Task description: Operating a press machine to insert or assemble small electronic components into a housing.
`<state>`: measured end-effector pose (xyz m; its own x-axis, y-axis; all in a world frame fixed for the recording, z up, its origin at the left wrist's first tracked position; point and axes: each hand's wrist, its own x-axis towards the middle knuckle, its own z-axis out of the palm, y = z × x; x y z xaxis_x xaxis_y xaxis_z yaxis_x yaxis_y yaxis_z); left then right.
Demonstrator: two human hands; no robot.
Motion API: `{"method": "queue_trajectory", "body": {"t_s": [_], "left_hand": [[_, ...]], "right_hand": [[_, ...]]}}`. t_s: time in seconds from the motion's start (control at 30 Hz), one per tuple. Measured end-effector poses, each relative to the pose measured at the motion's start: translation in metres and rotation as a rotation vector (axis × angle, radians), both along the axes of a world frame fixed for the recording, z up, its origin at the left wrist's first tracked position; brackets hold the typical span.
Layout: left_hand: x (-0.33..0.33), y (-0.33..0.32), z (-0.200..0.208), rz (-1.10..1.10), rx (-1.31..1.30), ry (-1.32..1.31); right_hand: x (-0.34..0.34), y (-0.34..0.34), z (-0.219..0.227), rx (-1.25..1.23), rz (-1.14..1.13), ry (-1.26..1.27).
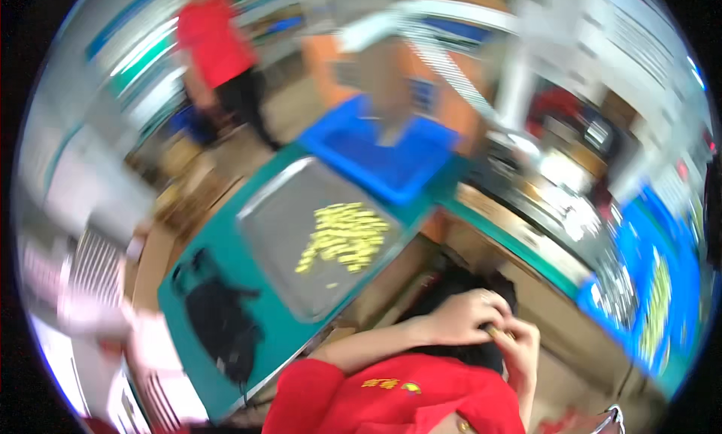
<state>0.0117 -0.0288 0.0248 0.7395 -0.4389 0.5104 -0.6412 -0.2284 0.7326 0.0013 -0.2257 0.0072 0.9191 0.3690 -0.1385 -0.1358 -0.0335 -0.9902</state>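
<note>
My left hand [470, 317] reaches across my front with its fingers curled in. Close against it, my right hand [520, 344] is bent up with its fingers pressed together. Between the fingertips a small yellowish spot shows, too blurred to name. Both hands are over my dark lap, away from the tables. Left of them a grey metal tray [282, 231] lies on a green-topped table [278, 336]. Many small yellow pieces [346, 235] are spread in rows over its right half, and one lies apart near the lower edge.
A black bag [222, 314] lies on the table's near left. A blue bin [376, 152] stands beyond the metal tray. To the right, a bench carries blue trays [635, 306] with yellow-green strips and shiny parts. A person in red [218, 43] stands at the far left.
</note>
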Motion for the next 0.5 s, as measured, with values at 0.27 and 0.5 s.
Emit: {"method": "queue_trajectory", "body": {"t_s": [0.27,0.5], "left_hand": [[0.015,-0.012,0.005,-0.085,0.064,0.049],[0.029,-0.020,0.015,-0.025,-0.162,0.240]], "right_hand": [[-0.004,-0.007,0.008,0.104,-0.084,-0.002],[0.021,-0.005,0.027,0.127,-0.179,-0.078]]}}
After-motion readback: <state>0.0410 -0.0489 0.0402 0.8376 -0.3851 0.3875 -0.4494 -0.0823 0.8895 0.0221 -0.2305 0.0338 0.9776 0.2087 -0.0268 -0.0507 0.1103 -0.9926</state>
